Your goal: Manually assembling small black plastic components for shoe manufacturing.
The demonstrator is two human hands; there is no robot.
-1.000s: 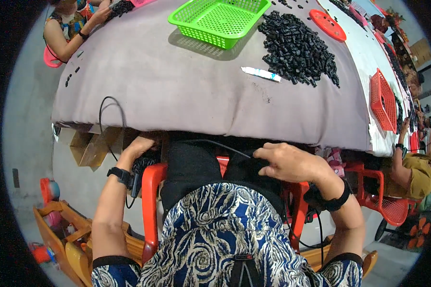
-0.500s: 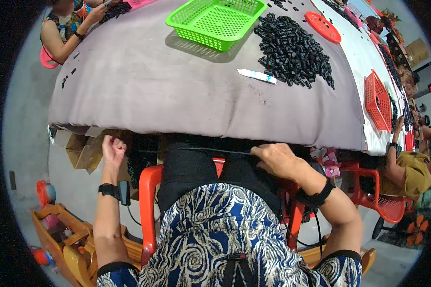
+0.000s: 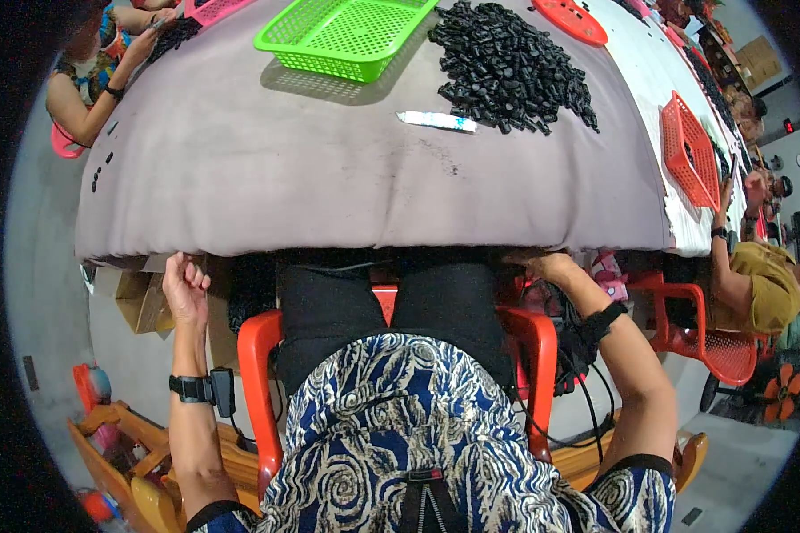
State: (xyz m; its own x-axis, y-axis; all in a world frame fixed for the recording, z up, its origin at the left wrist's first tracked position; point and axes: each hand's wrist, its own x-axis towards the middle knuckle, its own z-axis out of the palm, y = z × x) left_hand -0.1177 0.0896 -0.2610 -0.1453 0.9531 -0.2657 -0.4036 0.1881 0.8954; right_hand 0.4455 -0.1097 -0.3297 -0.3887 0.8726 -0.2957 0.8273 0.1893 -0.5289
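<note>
Seen from above, a seated person in a blue patterned top reaches both hands to the near edge of a table covered in grey cloth (image 3: 329, 178). The left hand (image 3: 185, 286), at nine o'clock, is loosely curled just under the cloth's hem, holding nothing visible. The right hand (image 3: 542, 264), at three o'clock, touches the hem; its grip cannot be told. Farther off, a white tube (image 3: 436, 121) lies beside a heap of black parts (image 3: 511, 67), with a green basket (image 3: 347, 34) at eleven o'clock.
</note>
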